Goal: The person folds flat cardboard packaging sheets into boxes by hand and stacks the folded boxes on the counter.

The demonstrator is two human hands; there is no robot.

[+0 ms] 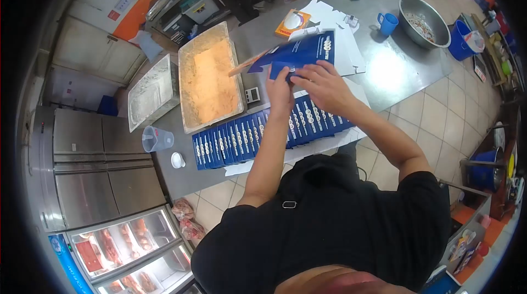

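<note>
We hold a blue carton (315, 47) up over the counter (200, 181), between the tray (242, 93) of orange powder and the white sheets (351, 47). Our left hand (279, 93) has its fingers nearly closed, pinching the carton's near left corner; our right hand (329, 88) has its fingers bent and nearly closed on the near edge, just beside the left. The carton reaches away beyond both sets of fingers. We judge it light, thin and fairly stiff, easily creased, slightly slick on its printed face, and best held by its edges and folds.
</note>
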